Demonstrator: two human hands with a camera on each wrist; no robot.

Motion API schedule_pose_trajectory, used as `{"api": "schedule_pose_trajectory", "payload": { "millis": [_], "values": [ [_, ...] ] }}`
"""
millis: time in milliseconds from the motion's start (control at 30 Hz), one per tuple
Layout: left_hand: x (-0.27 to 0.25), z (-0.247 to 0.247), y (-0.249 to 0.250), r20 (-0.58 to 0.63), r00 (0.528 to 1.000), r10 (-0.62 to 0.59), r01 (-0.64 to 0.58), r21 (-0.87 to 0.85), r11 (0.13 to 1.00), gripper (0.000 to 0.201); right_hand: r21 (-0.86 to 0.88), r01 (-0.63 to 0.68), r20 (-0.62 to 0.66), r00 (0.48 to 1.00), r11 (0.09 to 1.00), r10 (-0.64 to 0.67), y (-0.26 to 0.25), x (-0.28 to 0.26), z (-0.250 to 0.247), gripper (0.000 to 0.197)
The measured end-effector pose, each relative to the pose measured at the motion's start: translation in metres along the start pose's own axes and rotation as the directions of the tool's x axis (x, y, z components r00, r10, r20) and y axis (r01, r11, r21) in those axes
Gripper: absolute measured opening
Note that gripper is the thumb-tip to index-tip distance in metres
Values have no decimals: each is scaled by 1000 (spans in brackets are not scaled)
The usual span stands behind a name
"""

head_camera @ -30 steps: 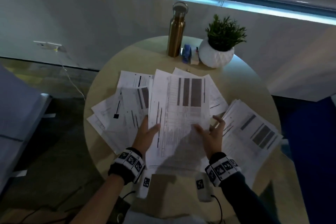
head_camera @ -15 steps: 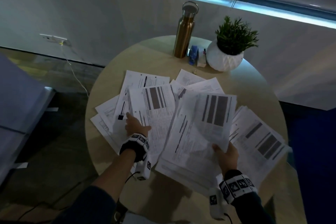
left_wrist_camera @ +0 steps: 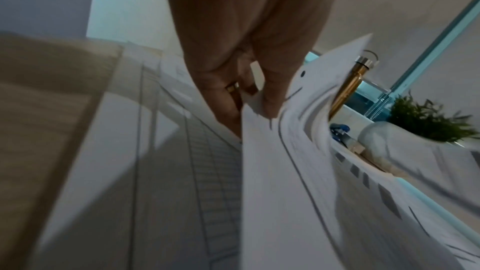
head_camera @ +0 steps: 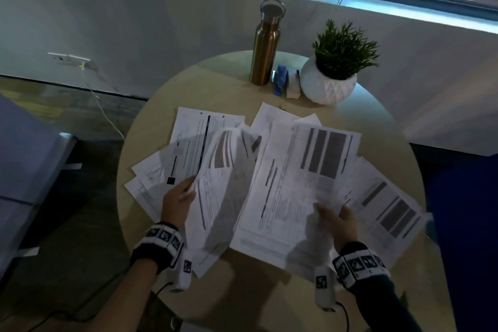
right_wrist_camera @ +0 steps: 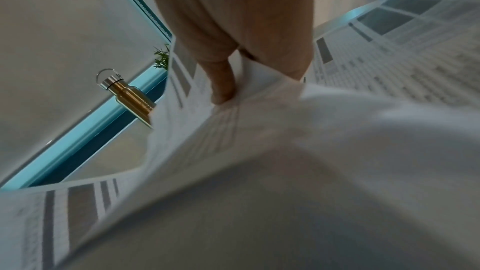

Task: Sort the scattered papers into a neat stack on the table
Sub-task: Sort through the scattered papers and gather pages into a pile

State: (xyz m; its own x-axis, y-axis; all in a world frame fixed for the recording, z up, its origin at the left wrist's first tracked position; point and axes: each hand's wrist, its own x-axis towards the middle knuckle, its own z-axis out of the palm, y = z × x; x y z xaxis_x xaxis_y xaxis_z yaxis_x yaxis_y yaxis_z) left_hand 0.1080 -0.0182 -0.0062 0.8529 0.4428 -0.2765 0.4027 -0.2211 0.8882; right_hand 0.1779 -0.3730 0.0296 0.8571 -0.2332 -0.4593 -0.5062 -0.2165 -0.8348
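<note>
White printed papers lie scattered over the round wooden table. My left hand pinches the left edge of a curled sheet that is lifted and bowed upward; in the left wrist view the fingers clamp that sheet. My right hand grips a thicker bundle of papers near its lower right edge, thumb on top; in the right wrist view the thumb presses on the bundle. More sheets lie flat at the left, and another pile at the right.
At the back of the table stand a gold metal bottle, a potted plant in a white pot and a small blue object between them. A wall socket with a cable is at the left, and blue furniture at the far left.
My left hand has taken hold of a sheet on the left and lifted it, so it now curls upward. My right hand still holds the bundle, which has shifted slightly.
</note>
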Motion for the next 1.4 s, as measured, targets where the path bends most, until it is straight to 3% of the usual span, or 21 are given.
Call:
{"api": "schedule_pose_trajectory", "payload": {
  "millis": [133,233,333,400,500,567,633,667,733,800,867,933,1033,1100,1200,1300,1333,1400],
  "values": [
    [0,-8,1,53,994,-95,95,-5,995,6,-70,-54,-41,998,996,51,10,14,11,11],
    [12,2,13,131,986,-102,95,64,993,3,-272,-28,-37,999,962,18,15,20,17,19],
    [35,18,26,265,963,-43,-10,197,980,27,-419,37,-4,999,907,-42,11,19,17,20],
    [48,28,37,329,941,-77,12,195,981,39,-426,53,4,998,903,-57,9,17,15,20],
    [59,37,48,382,921,-72,-4,194,981,33,-307,11,-28,999,952,-20,12,15,5,20],
    [58,40,49,267,962,-51,8,158,987,18,-173,-40,-40,999,984,34,16,12,-4,20],
    [45,44,54,111,994,-20,8,114,993,28,-19,-101,-13,995,995,101,15,7,-10,19],
    [36,48,55,55,998,-9,4,75,997,22,42,-119,18,993,992,118,13,3,-10,18],
    [16,53,59,27,1000,-8,9,-25,1000,15,103,-133,83,989,986,125,9,-2,-4,16],
    [5,60,59,36,997,-73,75,-76,994,34,88,-152,159,978,984,137,9,-2,7,16],
    [-1,62,60,47,976,-211,215,-106,971,48,21,-164,203,967,986,156,12,-2,21,18],
    [-7,61,55,133,955,-265,280,-109,954,58,-91,-105,201,972,990,121,15,-4,33,22],
    [-24,60,45,329,917,-226,211,83,974,83,-204,11,223,974,979,36,12,-11,47,31],
    [-31,58,45,297,940,-170,144,107,984,80,-161,21,249,968,987,20,7,-14,48,33],
    [-33,50,47,256,954,-155,152,33,988,78,-50,-7,286,958,999,21,1,-17,39,35],
    [-37,37,46,255,963,-81,103,-75,992,82,115,-13,382,924,993,-31,-7,-21,23,80],
    [-38,33,51,265,962,-69,102,-111,989,83,173,1,414,907,985,-74,-10,-22,19,84],
    [-39,33,59,245,969,-37,81,-170,982,84,264,53,438,883,963,-169,-19,-25,13,72]
  ]
}}
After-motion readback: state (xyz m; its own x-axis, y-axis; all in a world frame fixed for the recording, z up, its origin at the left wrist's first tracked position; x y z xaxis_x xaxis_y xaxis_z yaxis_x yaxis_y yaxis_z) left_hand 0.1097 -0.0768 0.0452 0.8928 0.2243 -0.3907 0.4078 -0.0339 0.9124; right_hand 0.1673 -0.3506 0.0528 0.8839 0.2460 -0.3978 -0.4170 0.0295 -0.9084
